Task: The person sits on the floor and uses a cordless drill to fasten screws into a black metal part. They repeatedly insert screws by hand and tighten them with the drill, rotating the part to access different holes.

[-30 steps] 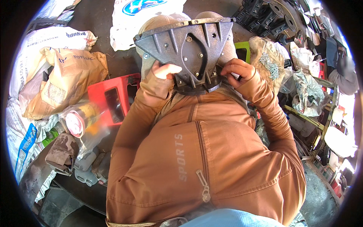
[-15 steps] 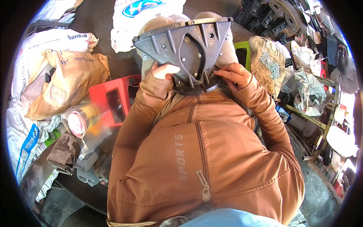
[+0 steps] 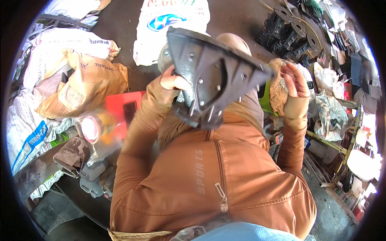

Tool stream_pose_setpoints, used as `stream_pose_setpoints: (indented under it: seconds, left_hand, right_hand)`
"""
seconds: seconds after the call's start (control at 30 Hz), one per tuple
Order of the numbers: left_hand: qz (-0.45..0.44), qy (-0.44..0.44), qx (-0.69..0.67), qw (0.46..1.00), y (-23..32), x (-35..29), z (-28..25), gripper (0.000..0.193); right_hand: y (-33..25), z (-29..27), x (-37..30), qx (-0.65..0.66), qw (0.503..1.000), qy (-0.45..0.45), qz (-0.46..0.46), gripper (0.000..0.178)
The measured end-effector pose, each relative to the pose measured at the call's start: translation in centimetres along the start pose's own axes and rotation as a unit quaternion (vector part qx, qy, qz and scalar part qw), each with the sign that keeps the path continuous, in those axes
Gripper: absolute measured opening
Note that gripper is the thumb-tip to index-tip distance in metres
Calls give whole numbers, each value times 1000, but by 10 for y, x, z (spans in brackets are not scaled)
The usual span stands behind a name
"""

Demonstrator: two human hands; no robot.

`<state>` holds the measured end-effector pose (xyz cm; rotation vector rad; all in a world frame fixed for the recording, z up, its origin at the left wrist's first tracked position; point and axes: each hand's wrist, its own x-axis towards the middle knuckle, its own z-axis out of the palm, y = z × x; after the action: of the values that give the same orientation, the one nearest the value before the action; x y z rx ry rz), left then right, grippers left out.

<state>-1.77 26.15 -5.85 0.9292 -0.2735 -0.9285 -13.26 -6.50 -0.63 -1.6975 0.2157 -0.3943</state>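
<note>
A black ribbed plastic bracket (image 3: 213,76), roughly triangular, is tilted above my lap. Several shiny screw heads dot its face, and an arched recess sits in the middle. My left hand (image 3: 173,82) grips it by its left side; the fingers behind it are hidden. Off the bracket's right corner, my right hand (image 3: 295,82) is raised with its fingers loosely bent and apart, and nothing shows in it. Beside that hand lies a brown sack (image 3: 278,90), partly covered by the hand and the bracket, near a lime-green plastic piece (image 3: 264,98).
On the left are a red plastic box (image 3: 117,105), a bagged yellow tub (image 3: 94,128) and paper sacks (image 3: 86,86). A white bag (image 3: 173,20) lies ahead. Black moulded parts (image 3: 287,34) are piled at the far right, with a metal rack (image 3: 345,138) nearer.
My right hand has let go of the bracket and moved right, toward the sack. The bracket, still in my left hand, has turned, its right end dropping toward me.
</note>
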Motion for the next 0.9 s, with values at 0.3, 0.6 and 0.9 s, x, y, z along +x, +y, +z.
stream_pose_setpoints:
  seconds: [0.3,0.6,0.9]
  left_hand:
    - [-161,-112,409,891,89,67,63,48]
    - [48,-235,-258,936,-19,68,3,112]
    - [-4,144,60,988,-20,42,47,63]
  right_hand:
    - [-33,36,28,203,912,-311,172,95]
    - [-22,52,6,480,804,22,350,43]
    - [24,48,-44,330,885,-31,326,93]
